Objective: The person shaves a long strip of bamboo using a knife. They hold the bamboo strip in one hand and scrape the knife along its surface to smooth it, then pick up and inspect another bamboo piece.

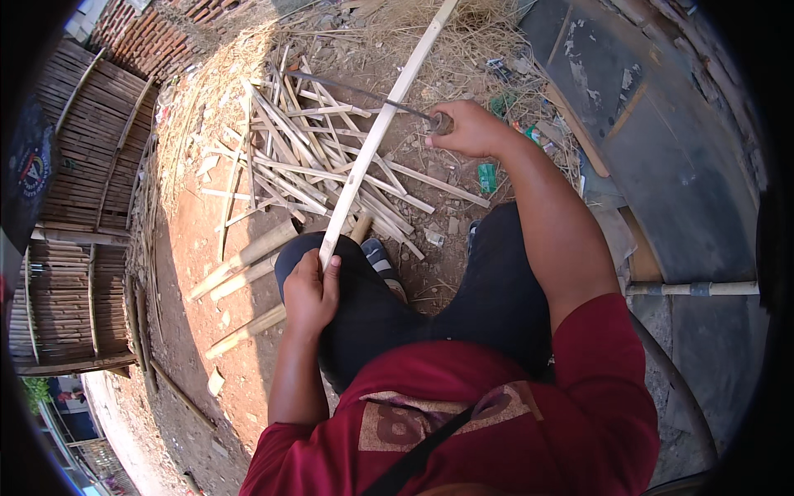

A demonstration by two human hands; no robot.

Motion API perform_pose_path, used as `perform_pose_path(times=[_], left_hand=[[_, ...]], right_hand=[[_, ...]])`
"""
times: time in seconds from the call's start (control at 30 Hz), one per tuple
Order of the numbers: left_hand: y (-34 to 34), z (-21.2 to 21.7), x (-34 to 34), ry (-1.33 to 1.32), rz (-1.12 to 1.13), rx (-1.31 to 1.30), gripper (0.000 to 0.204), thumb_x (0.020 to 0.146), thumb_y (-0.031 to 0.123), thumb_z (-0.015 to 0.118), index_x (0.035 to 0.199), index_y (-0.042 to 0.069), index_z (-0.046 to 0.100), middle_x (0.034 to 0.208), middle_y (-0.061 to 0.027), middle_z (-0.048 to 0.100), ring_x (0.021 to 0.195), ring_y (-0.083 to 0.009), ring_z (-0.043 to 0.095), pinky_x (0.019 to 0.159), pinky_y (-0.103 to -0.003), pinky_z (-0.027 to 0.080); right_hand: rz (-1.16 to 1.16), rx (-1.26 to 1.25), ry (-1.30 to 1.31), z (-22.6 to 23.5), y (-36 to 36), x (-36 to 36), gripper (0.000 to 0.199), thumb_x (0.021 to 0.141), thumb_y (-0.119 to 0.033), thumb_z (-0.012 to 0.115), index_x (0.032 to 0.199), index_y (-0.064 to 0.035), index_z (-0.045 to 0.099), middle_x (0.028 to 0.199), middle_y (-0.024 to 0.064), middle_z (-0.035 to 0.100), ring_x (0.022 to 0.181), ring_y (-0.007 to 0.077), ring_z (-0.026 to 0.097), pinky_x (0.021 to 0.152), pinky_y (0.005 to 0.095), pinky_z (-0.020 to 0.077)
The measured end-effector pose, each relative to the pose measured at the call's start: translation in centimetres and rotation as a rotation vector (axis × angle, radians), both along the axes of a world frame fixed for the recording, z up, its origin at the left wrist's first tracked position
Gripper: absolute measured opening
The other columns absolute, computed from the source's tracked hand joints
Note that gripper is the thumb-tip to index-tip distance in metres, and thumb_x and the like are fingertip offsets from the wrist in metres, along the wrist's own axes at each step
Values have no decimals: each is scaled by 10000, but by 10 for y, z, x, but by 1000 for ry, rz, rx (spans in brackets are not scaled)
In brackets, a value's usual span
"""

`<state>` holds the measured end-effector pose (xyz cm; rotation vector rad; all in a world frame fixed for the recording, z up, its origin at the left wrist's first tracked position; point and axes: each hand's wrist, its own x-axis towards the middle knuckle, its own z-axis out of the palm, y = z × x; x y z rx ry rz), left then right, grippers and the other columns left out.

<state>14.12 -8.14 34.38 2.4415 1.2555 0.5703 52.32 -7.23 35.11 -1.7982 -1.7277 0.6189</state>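
My left hand (313, 293) is closed round the lower end of a long pale bamboo strip (364, 157), just above my left knee. The strip slants up and away to the right, past the top of the view. In my right hand (473, 129) is the short wooden handle of a long-bladed knife (418, 113). Its thin dark blade, seen nearly edge-on, crosses the strip at about mid-length and points to the far left. Whether the edge bites into the strip I cannot tell.
Split bamboo strips (289, 149) lie in a loose heap ahead. Thicker bamboo poles (244, 260) rest left of my knee. Slatted bamboo panels (91, 157) stand at the left, dark sheets (662, 157) at the right. Dry straw (471, 37) and a green scrap (487, 178) litter the dirt.
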Motion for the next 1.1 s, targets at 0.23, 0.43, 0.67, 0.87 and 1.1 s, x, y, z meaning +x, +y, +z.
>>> perform_pose_path(times=[0.23,0.43,0.67,0.87,1.1], left_hand=[[-4,-1,1,54,-33,-29,266,992,272,637,976,9,594,724,-186,589,713,-414,587,630,-490,445],[1,10,-8,-36,-28,-87,280,984,275,656,902,13,601,687,-163,582,615,-347,569,589,-425,451],[15,2,-106,-203,241,-242,300,1020,285,636,976,-11,645,665,-52,549,624,-119,445,572,-311,399],[-17,-104,-266,16,844,-101,421,1047,379,556,886,-7,605,658,-112,553,605,-200,491,590,-372,426],[-136,-190,-378,383,1488,-272,520,1017,487,485,1048,6,680,994,-261,716,975,-451,682,847,-526,516]], right_hand=[[82,-9,-246,5,-13,-24,461,824,-356,808,1122,-26,684,889,198,690,826,330,695,756,432,523],[-94,-45,-28,5,-8,6,620,788,-373,827,1234,24,660,1039,212,728,982,324,709,870,406,546],[-591,133,670,-18,-8,42,303,862,-284,814,956,-68,623,695,-26,531,557,70,488,540,244,420],[-595,147,752,-22,-12,48,293,863,-277,820,944,-96,603,693,-49,514,552,54,468,510,236,391],[-589,27,813,-30,-2,46,290,881,-273,808,905,-129,558,675,-55,493,554,60,474,527,247,411]])
